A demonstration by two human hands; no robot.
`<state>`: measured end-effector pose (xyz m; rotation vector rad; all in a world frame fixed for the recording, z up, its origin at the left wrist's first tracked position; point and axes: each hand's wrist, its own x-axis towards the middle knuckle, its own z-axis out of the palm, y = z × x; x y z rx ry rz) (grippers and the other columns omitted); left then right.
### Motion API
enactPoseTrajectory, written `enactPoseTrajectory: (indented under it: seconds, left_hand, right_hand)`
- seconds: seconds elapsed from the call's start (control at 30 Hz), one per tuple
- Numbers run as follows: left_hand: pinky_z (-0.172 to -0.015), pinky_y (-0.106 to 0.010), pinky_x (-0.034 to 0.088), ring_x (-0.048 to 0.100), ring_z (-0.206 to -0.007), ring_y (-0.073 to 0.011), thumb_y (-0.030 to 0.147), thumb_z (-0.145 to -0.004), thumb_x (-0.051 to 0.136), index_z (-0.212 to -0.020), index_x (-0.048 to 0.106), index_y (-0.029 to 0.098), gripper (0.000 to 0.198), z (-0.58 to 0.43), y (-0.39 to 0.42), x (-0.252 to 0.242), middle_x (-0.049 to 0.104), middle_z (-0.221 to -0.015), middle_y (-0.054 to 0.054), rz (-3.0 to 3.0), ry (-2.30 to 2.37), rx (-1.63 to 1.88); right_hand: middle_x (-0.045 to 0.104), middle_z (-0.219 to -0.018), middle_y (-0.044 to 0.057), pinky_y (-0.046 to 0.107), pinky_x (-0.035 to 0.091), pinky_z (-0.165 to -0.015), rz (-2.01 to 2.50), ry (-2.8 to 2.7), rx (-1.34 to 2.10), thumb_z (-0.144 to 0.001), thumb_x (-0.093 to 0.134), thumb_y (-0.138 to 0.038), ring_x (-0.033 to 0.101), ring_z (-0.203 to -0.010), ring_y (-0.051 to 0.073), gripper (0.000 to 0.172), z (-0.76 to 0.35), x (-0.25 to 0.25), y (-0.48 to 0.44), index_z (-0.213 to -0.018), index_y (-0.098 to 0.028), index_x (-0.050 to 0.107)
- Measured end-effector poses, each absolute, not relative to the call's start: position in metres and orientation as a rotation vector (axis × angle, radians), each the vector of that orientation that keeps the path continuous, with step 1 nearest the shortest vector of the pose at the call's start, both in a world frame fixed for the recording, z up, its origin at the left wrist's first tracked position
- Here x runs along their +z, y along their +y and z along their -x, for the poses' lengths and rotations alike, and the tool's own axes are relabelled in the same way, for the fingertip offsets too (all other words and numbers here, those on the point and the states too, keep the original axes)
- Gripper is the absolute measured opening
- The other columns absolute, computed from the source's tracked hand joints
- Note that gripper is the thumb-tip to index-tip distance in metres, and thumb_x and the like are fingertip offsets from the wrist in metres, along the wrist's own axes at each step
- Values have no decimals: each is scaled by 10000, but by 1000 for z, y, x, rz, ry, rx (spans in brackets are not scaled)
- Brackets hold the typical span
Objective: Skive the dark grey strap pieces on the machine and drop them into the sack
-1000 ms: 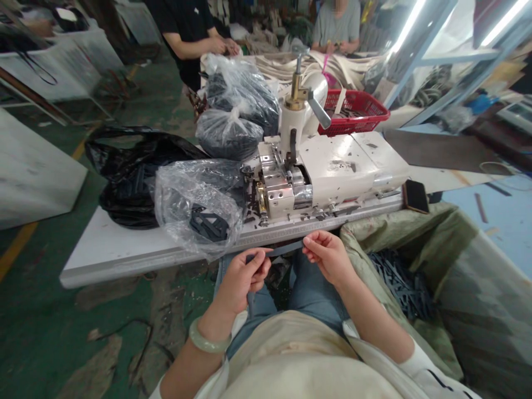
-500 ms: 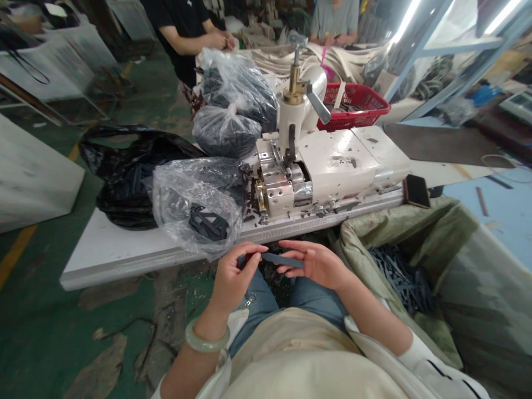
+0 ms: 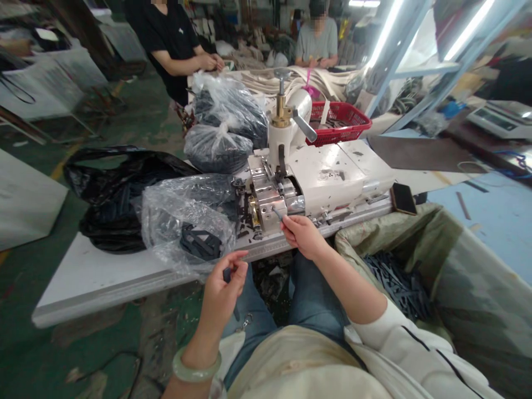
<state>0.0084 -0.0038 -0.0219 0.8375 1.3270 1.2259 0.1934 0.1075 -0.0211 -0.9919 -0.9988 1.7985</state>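
My right hand (image 3: 303,235) pinches a narrow dark strip (image 3: 277,214), with its tip at the steel front block (image 3: 266,199) of a white industrial sewing machine (image 3: 328,177). My left hand (image 3: 220,285) hangs back over my lap, near the table's front edge. Its fingers curl around a second dark strip (image 3: 226,274), mostly hidden by the fingers. A clear plastic bag (image 3: 187,221) of dark pieces lies just beyond that hand.
A sack of dark strips (image 3: 394,282) stands to my right. Farther back are a phone (image 3: 403,198), a red basket (image 3: 338,124), more filled bags (image 3: 218,147), and a black bag (image 3: 120,194). Two co-workers (image 3: 170,44) (image 3: 318,44) stand at the far table.
My hands have separated. The right hand has moved forward to the machine with a strip, while the left has dropped back toward my lap. The view has shifted slightly left.
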Motion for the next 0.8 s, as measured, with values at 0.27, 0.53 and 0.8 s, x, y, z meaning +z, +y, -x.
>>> enactPoseTrajectory:
  seconds: [0.27, 0.53, 0.8]
  left_hand:
    - [-393, -144, 197, 285, -437, -42, 389, -792, 697, -997, 644, 182, 296, -5, -9, -31, 347, -567, 81, -778, 1321, 1191]
    - [-388, -126, 185, 281, -430, -31, 399, -778, 714, -1001, 643, 181, 319, -4, -8, -32, 362, -567, 80, -727, 1308, 1195]
    - [-330, -108, 161, 261, -444, -34, 680, -758, 576, -1049, 624, 142, 613, -7, -5, -15, 463, -679, 16, -410, 845, 1212]
  right_hand:
    - [340, -342, -104, 179, 112, -315, 1083, -800, 1693, -747, 684, -463, 225, -289, 26, 369, -187, -7, 146, -613, -178, 492]
    - [353, -353, -92, 185, 147, -302, 1137, -626, 1535, -816, 611, -369, 235, -291, 32, 324, -176, -2, 153, -588, -176, 485]
    - [443, -462, -52, 235, 325, -378, 1474, -741, 636, -838, 491, -595, 404, -366, 104, 419, -302, -37, 88, -765, -187, 549]
